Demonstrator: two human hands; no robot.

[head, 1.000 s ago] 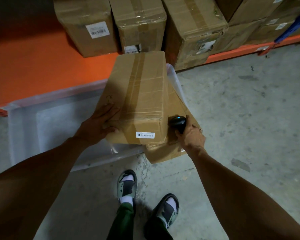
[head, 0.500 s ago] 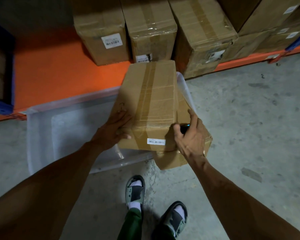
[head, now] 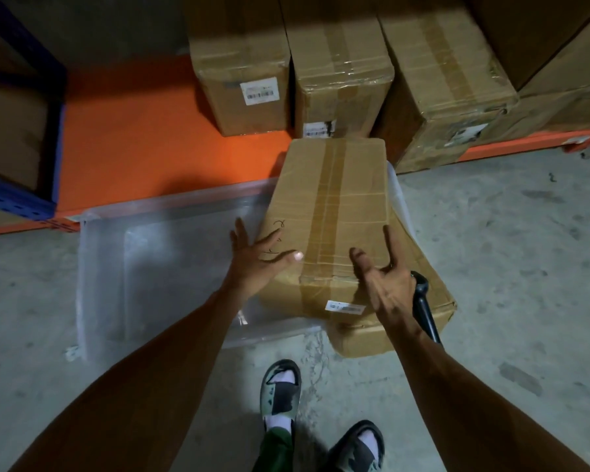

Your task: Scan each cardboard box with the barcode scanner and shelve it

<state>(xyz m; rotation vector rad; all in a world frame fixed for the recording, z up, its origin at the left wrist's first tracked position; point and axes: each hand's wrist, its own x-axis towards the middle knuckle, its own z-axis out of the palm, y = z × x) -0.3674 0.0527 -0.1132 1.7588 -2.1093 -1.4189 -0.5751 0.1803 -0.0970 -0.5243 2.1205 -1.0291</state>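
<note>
We set both spread, empty hands, left [head: 259, 257] and right [head: 385, 284], on the box [head: 331, 212] sides, avoiding the scanner [head: 424, 304].

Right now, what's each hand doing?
Left hand: open, fingers spread on the top cardboard box.
Right hand: open, fingers on the box; barcode scanner lies beside it.

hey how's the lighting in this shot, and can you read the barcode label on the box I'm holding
Head view: dim overall, corners dark; the orange shelf is brightest. The top box is evenly lit, but its label is too small and soft to read. Wide-angle lens bends the shelf edge.
</note>
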